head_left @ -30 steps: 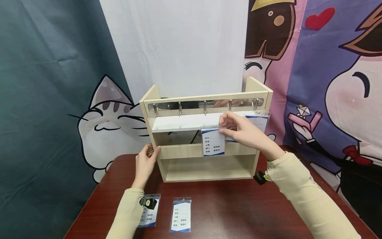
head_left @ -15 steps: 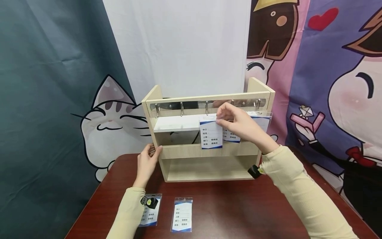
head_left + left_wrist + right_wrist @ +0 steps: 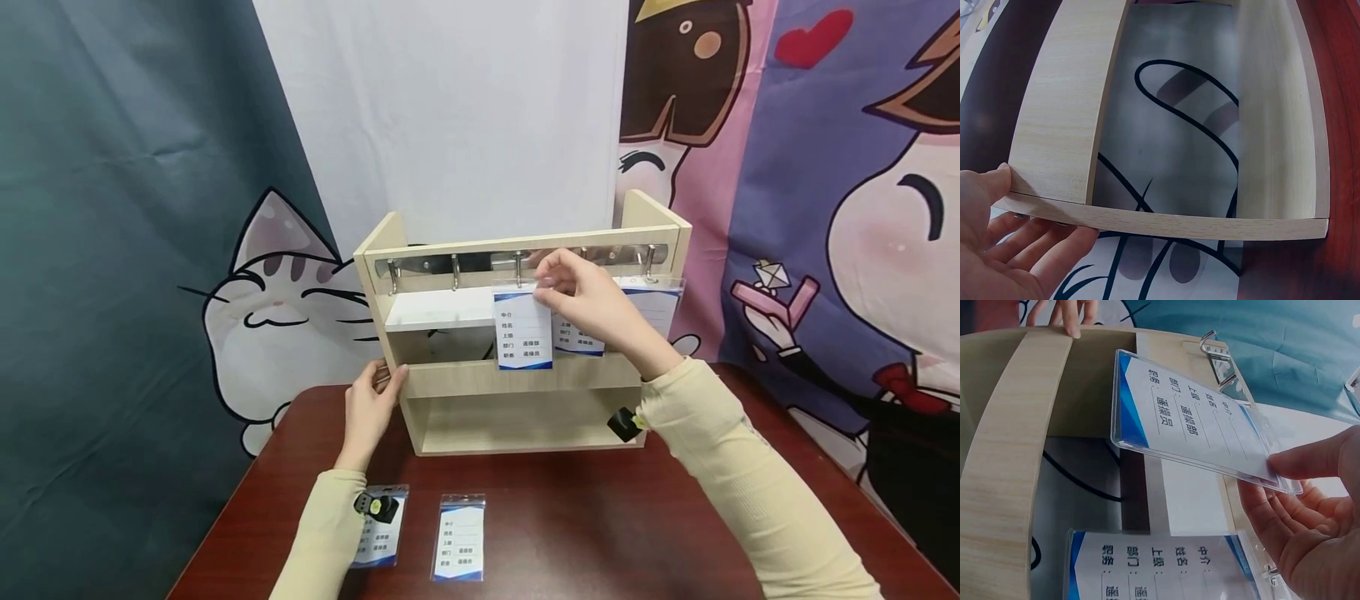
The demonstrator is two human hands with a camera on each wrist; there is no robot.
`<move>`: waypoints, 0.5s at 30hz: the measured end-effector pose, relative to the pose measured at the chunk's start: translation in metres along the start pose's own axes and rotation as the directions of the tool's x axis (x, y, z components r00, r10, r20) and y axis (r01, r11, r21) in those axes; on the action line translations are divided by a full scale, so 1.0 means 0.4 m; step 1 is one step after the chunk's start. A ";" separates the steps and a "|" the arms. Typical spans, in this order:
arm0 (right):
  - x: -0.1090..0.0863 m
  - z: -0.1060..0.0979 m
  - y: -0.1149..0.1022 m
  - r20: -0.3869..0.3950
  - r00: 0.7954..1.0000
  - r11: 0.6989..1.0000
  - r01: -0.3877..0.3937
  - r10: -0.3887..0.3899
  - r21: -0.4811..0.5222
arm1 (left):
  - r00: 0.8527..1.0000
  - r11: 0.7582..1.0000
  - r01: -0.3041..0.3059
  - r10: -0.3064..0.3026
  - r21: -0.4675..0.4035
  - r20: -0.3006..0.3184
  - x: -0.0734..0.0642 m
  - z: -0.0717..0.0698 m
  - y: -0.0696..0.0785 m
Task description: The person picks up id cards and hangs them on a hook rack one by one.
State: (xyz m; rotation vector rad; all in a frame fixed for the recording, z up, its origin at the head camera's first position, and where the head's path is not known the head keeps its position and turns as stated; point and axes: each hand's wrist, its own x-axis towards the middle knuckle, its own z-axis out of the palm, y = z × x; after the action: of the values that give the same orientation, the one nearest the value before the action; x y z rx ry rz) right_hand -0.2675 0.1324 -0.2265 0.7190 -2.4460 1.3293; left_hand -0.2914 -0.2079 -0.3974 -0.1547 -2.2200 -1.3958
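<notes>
A light wooden shelf (image 3: pixel 517 379) with a metal hook rail (image 3: pixel 480 262) stands on the dark red table (image 3: pixel 600 533). My right hand (image 3: pixel 552 283) pinches the top edge of a clear badge holder (image 3: pixel 523 329) with a white and blue card, holding it up just under the middle hook (image 3: pixel 517 267). In the right wrist view that badge holder (image 3: pixel 1191 425) lies close below a hook (image 3: pixel 1216 347). My left hand (image 3: pixel 378 387) grips the shelf's left side panel (image 3: pixel 1060 112). Two more badges (image 3: pixel 581 337) hang at the right, partly hidden behind my hand.
Two badge holders lie on the table near the front: one (image 3: pixel 459 537) in plain sight, another (image 3: pixel 381 533) partly under my left forearm. Cartoon-print curtains (image 3: pixel 150 208) hang close behind the shelf. Small black wrist cameras (image 3: pixel 622 423) sit on both sleeves.
My right hand has lifted the badge holder up and a little left, from the lower shelf rail to just under the hook rail. The left hand has stayed on the side panel.
</notes>
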 end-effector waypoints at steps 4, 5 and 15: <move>0.006 -0.001 -0.007 -0.011 1.000 1.000 -0.021 0.021 -0.009 | 1.000 1.000 0.001 -0.001 -0.007 -0.004 0.003 0.000 0.003; 0.007 -0.001 -0.007 -0.011 1.000 1.000 -0.025 0.025 -0.011 | 1.000 1.000 0.002 -0.002 -0.008 -0.006 0.004 0.000 0.004; 0.012 0.005 -0.012 -0.016 0.997 0.996 -0.082 0.082 -0.020 | 1.000 1.000 0.019 -0.019 -0.012 -0.001 0.002 0.000 0.004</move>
State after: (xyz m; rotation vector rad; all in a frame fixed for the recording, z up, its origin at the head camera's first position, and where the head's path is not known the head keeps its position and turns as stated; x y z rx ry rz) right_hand -0.2691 0.1271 -0.2220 0.6078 -2.4981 1.3314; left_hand -0.2916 -0.2071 -0.3956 -0.1378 -2.2176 -1.4194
